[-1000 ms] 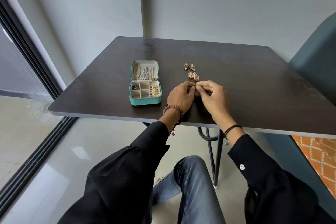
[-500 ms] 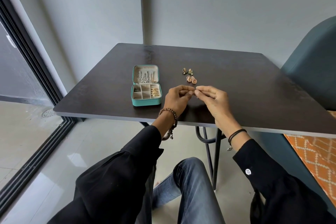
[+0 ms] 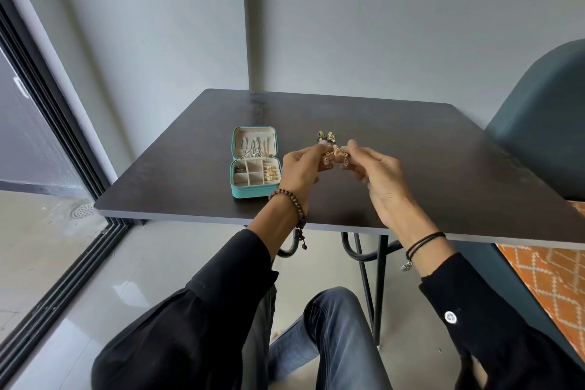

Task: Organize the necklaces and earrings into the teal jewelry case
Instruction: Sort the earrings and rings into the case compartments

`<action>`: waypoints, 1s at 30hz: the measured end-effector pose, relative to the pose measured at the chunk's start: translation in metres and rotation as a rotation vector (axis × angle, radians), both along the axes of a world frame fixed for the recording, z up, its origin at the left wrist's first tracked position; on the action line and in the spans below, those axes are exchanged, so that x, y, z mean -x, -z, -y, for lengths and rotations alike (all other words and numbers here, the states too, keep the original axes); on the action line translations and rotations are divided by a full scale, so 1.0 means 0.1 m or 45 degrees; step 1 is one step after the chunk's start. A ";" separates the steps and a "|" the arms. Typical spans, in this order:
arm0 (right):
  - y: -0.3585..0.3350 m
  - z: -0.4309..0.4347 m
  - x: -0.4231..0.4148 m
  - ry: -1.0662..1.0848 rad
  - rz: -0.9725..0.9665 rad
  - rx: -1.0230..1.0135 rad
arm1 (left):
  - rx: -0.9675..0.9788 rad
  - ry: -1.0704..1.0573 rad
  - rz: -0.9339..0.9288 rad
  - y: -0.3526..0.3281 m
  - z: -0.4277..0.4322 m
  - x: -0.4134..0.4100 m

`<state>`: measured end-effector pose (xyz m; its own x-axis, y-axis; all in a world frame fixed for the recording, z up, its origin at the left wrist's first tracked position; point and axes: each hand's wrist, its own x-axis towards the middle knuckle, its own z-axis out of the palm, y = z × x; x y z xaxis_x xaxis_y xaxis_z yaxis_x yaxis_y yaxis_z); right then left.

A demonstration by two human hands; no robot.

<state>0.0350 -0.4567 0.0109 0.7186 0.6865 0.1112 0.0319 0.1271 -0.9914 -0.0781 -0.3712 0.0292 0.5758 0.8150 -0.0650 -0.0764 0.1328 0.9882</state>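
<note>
The teal jewelry case lies open on the dark table, left of my hands. Necklaces hang in its lid, and gold earrings fill a right compartment. A dark green-and-gold earring pair lies on the table behind my hands. My left hand and right hand are raised above the table with their fingertips almost meeting. Together they pinch a small pinkish-gold earring. Which piece each hand holds is too small to tell.
A teal chair stands at the table's right side, above an orange patterned rug. A sliding door frame runs along the left. The table's metal legs and my knee are below the near edge.
Both hands have lifted off the table and now overlap the spot where the pink earrings lay. The camera has tilted up, so the table sits lower in view.
</note>
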 end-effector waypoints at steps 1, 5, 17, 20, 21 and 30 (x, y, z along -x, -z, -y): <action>-0.04 0.00 0.01 -0.013 -0.021 0.021 | 0.026 0.018 -0.008 -0.04 -0.02 0.04; -0.15 -0.01 0.06 -0.086 -0.058 0.083 | 0.060 0.068 0.000 -0.13 -0.14 0.18; -0.14 -0.43 0.35 -0.145 -0.066 0.096 | -0.105 -0.025 0.059 -0.01 -0.50 0.47; -0.07 -0.60 0.42 -0.186 0.105 0.066 | -0.251 -0.086 -0.032 0.04 -0.71 0.58; -0.05 -0.66 0.45 -0.198 0.165 0.070 | -0.300 -0.121 -0.077 0.06 -0.79 0.61; 0.16 -1.27 0.61 -0.125 0.745 0.244 | -0.558 -0.237 -0.325 0.18 -1.22 0.89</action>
<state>-0.0262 -0.3296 -0.0055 0.5083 0.7929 0.3359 0.5741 -0.0213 -0.8185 -0.1670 -0.2489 0.0110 0.4297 0.8838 0.1848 0.1909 -0.2890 0.9381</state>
